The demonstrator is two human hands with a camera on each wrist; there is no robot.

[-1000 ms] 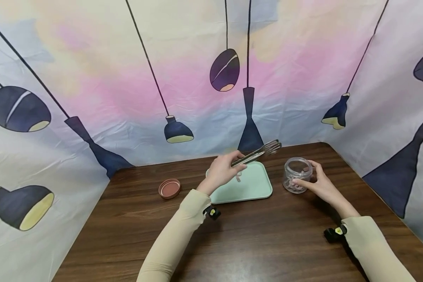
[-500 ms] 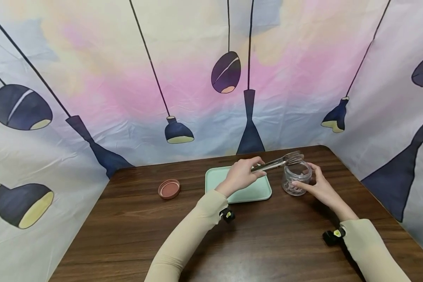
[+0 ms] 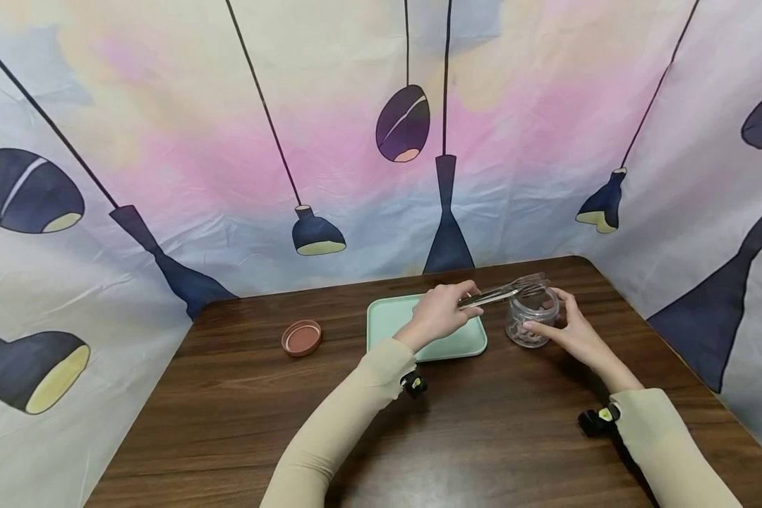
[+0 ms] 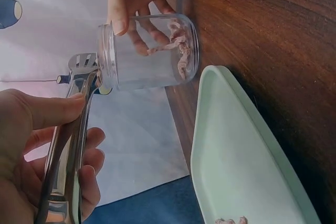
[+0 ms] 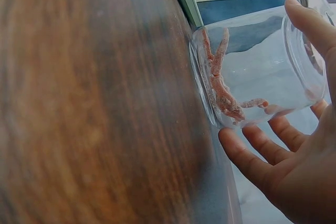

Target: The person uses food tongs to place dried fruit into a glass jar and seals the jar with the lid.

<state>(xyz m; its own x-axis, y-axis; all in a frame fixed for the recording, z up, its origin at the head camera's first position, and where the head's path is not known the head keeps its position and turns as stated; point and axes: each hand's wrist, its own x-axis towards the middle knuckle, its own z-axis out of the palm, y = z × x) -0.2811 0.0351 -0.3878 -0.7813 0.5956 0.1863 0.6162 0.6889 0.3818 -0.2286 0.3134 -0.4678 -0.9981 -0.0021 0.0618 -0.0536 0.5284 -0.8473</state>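
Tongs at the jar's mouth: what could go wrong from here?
The tongs sit right at the rim of the jar, so they might knock it in the right hand. The pinkish pieces lie low near its base and could be hard to reach. Any piece lifted toward the tray might drop onto the table between.

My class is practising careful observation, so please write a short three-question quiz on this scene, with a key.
1. Multiple choice: what does the left hand hold?
A) a pen
B) metal tongs
C) a cup

2. Fill the gap: pinkish pieces lie near the bottom of the clear ____ in the right hand.

3. True or false: the reddish lid lies on the brown table, apart from the green tray.

Key:
1. B, metal tongs
2. jar
3. True
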